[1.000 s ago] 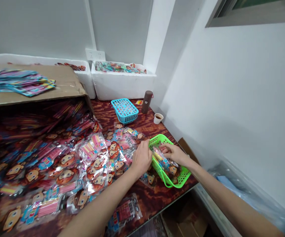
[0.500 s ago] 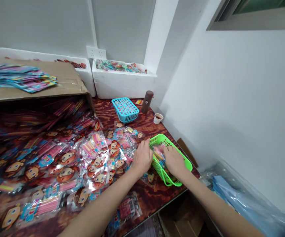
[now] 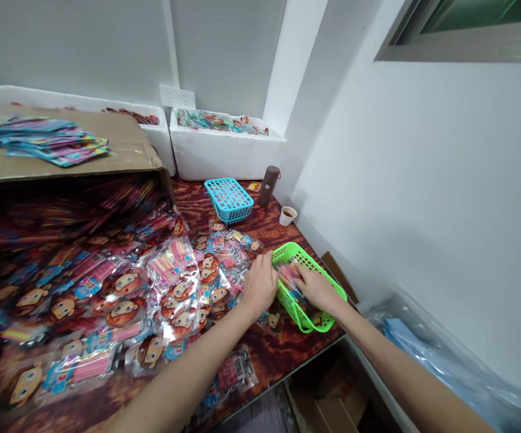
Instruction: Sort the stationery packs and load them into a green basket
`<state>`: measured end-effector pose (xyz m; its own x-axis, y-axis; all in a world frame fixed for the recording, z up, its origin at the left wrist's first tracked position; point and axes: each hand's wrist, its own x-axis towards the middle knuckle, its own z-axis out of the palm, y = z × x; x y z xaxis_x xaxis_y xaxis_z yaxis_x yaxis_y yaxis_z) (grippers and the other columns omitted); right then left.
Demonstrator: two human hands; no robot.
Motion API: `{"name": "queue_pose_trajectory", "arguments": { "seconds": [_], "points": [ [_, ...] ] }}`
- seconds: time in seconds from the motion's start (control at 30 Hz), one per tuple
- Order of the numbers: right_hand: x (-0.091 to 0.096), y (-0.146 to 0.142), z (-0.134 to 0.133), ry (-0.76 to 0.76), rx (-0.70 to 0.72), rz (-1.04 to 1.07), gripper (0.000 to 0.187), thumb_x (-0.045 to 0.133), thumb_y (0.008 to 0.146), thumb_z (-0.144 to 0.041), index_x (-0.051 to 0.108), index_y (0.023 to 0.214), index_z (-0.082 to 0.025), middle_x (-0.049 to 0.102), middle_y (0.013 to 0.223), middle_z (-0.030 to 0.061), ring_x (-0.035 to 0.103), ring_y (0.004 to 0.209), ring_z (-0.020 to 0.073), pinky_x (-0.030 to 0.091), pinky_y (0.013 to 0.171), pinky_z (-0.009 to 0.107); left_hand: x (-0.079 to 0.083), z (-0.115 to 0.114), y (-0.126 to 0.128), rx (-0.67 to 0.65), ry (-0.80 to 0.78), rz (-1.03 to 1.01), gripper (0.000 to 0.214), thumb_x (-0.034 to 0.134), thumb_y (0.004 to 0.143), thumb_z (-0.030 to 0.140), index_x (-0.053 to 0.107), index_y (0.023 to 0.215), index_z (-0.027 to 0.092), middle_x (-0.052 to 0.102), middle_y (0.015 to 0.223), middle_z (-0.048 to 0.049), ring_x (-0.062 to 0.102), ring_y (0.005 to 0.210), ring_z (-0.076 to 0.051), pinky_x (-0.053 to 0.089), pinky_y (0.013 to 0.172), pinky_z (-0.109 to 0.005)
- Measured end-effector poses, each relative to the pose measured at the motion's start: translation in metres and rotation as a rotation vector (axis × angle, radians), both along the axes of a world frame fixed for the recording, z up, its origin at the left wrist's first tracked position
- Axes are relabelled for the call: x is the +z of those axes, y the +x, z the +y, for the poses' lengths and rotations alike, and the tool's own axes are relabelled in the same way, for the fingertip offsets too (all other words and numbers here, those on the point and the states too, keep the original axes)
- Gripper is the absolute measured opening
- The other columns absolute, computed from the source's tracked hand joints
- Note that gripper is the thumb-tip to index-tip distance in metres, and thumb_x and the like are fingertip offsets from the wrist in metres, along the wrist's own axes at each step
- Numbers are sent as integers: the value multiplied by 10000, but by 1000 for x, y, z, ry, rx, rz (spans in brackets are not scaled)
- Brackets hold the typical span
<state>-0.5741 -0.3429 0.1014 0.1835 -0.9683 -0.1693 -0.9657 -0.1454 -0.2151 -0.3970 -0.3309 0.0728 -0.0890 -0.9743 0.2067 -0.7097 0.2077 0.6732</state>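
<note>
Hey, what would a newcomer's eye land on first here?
Probably the bright green basket near the right edge of the table, with the left hand at its rim and the right hand inside. Next, the glossy packets at left, heaped in and before the cardboard box.

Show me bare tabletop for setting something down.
Bare tabletop shows between the blue basket, the paper cup and the green basket; another patch lies between the green basket, the near edge and the barcoded packet. Crowded: loose packets from the cardboard box across to the left hand.
</note>
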Motion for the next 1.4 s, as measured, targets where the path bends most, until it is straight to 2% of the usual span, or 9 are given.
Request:
{"name": "queue_pose_trajectory", "arguments": {
  "seconds": [0.17, 0.4, 0.63, 0.77, 0.87, 0.93, 1.1, 1.27, 1.4],
  "points": [
    [-5, 0, -10, -8, 10, -68, 406, 522, 859, -169, 629, 1251, -194, 746, 1104, 98, 677, 1000, 246, 445, 839, 296, 2, 0, -2, 15, 2, -5, 464, 344, 940, 153, 447, 1391, 120, 583, 1256, -141, 547, 1220, -247, 440, 1056, -385],
    [-12, -1, -20, -72, 12, -124, 425, 455, 885, -108, 623, 1262, -209, 750, 1105, 33, 692, 960, 167, 504, 803, 244, 6, -2, 1, -10, 23, -32, 489, 358, 915, 142, 448, 1395, 106, 580, 1287, -149, 570, 1203, -264, 450, 1037, -393],
    [10, 6, -17, -255, 103, 133, 299, 413, 963, -183, 682, 1076, -115, 637, 1151, 215, 602, 1032, 306, 488, 853, 408, 14, 1, 1, -2, 43, -51, 462, 367, 924, 153, 448, 1377, 114, 586, 1270, -157, 579, 1201, -275, 467, 1002, -404],
    [20, 1, -2, -334, 217, 184, 394, 333, 1010, -249, 637, 1224, -121, 609, 1216, 205, 513, 1172, 326, 443, 979, 493, 13, 2, 2, -2, 38, -50, 453, 358, 938, 172, 447, 1379, 120, 583, 1271, -151, 573, 1204, -276, 464, 1006, -407],
    [8, -8, 6, -282, 463, 177, 429, 376, 1023, -355, 527, 1406, -232, 526, 1456, 94, 385, 1384, 279, 349, 1135, 485, 10, 2, 2, -16, 42, -44, 457, 349, 943, 184, 439, 1386, 113, 575, 1264, -157, 567, 1189, -291, 465, 1003, -427],
    [-5, -14, 8, -228, 557, 203, 480, 379, 1022, -366, 449, 1474, -221, 429, 1558, 82, 275, 1479, 281, 295, 1182, 508, 9, 2, 1, -21, 50, -39, 469, 345, 943, 186, 420, 1400, 108, 567, 1265, -164, 561, 1183, -299, 459, 1010, -442],
    [-35, -30, 7, -191, 562, 239, 524, 326, 980, -253, 438, 1489, -203, 369, 1587, 108, 212, 1511, 302, 262, 1191, 550, 14, 10, -5, 10, 96, -32, 441, 364, 934, 198, 454, 1357, 112, 571, 1251, -176, 584, 1146, -311, 486, 977, -454],
    [-64, -46, -14, -201, 546, 94, 573, 303, 926, -376, 505, 1450, -264, 405, 1567, 87, 278, 1488, 315, 295, 1167, 586, 21, 15, 8, 5, 111, 0, 505, 402, 963, 342, 431, 1420, 129, 584, 1328, -155, 608, 1164, -293, 516, 974, -414],
    [-41, -40, -23, -71, 340, -227, 629, 403, 870, -557, 537, 1410, -265, 481, 1516, 106, 377, 1440, 330, 320, 1174, 556, 34, 52, 53, -44, 53, 171, 619, 435, 975, 405, 333, 1508, 107, 486, 1478, -175, 505, 1322, -272, 432, 1096, -398]
  ]
}}
